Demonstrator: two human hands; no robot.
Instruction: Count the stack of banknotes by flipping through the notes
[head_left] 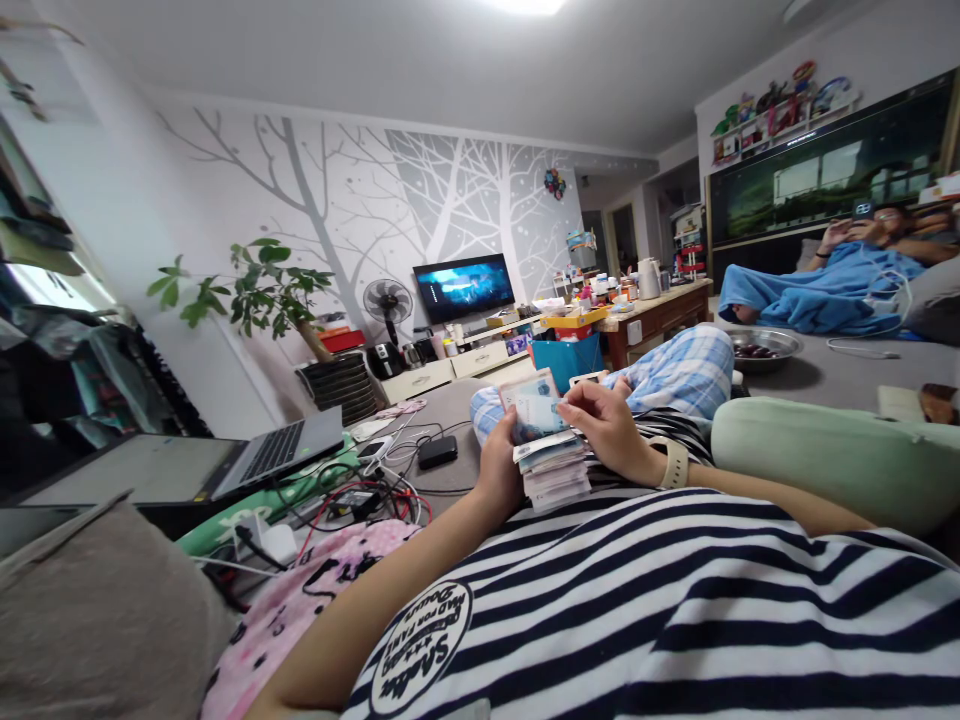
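My left hand clasps banknotes above my lap, its fingers mostly hidden behind them; my right hand pinches their edge. Below hangs a layered bundle, print unreadable. Beyond, my legs hide the blue box's base.

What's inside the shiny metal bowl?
Inside the metal bowl are dark, round things, maybe fruit. What lies underneath them can't be seen, because they cover it.

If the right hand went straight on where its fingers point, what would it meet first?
The right hand would probably meet the banknotes in the left hand; it seems to touch them.
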